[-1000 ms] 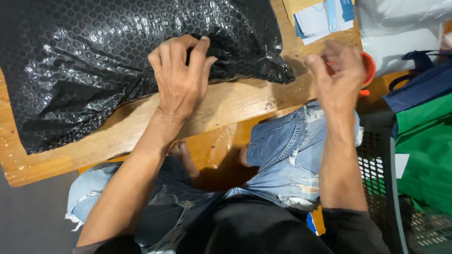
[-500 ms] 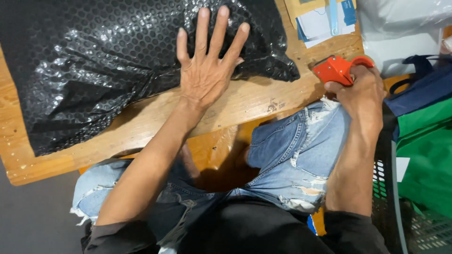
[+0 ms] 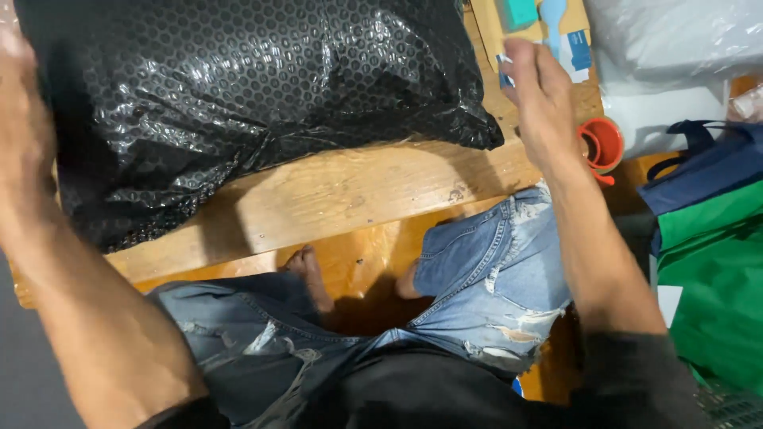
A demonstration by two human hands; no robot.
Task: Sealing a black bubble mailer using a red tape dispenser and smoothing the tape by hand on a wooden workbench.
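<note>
A large black bubble-wrap mailer [image 3: 254, 111] lies on a low wooden table [image 3: 358, 199]. My left hand [image 3: 20, 103] is blurred at the mailer's left edge, against or just over it; its grip is unclear. My right hand [image 3: 540, 103] has its fingers stretched out and holds nothing. Its fingertips reach a stack of cardboard and blue-and-white papers [image 3: 548, 28] at the table's far right. An orange tape dispenser [image 3: 602, 144] rests on the table just right of that hand's wrist.
White plastic bags [image 3: 675, 56] are piled at the top right. A dark blue bag [image 3: 707, 171] and a green bag [image 3: 715, 294] stand at the right. My knees in torn jeans [image 3: 493, 278] sit under the table's near edge.
My left hand slid from the middle of the mailer to its left edge. My right hand let go of the orange tape dispenser and moved up to the papers.
</note>
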